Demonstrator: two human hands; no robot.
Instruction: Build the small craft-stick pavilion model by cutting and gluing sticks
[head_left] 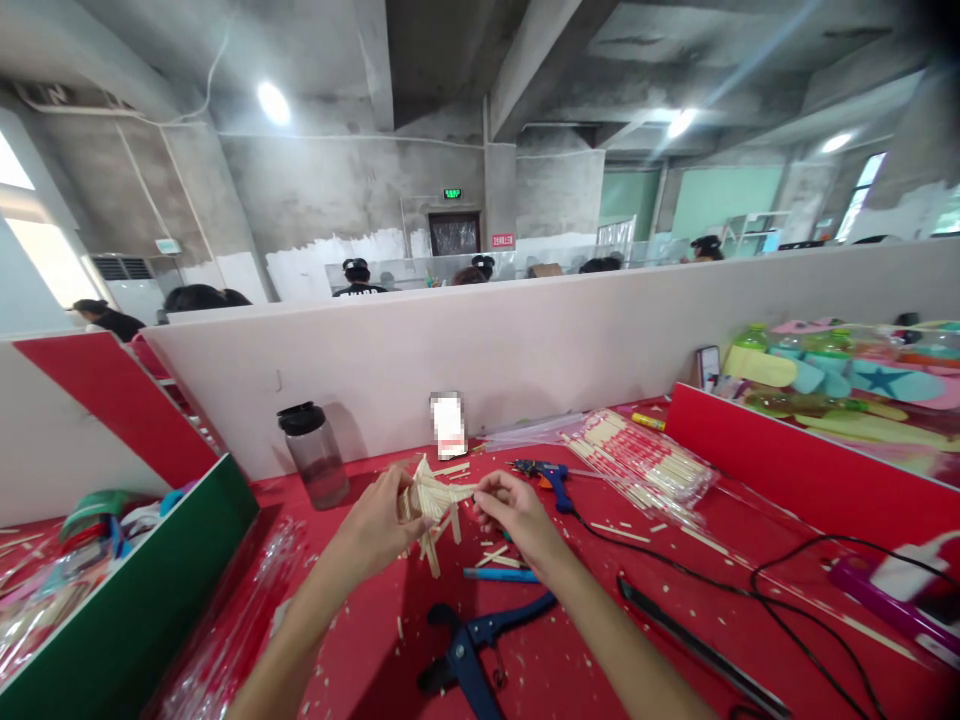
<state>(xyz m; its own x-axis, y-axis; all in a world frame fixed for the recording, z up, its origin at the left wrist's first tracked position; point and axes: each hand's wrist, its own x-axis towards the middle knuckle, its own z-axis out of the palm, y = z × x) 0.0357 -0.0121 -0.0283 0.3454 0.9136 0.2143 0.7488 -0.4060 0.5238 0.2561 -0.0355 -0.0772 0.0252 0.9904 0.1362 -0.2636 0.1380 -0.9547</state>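
Head view, left hand (377, 520), right hand (512, 510) gripping spiky pale wooden stick frame (433, 497)

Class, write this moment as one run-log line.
left hand: holds pale wooden stick model | right hand: pinches its stick end | blue glue gun: on red table

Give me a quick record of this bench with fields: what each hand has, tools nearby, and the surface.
left hand: left hand grips the wooden stick model
right hand: right hand pinches one stick end of the model
tools nearby: blue glue gun behind the right hand; blue-handled cutters in front; blue pen
supplies: bagged sticks
other: dark-lidded bottle at left
surface: red table, littered with stick offcuts
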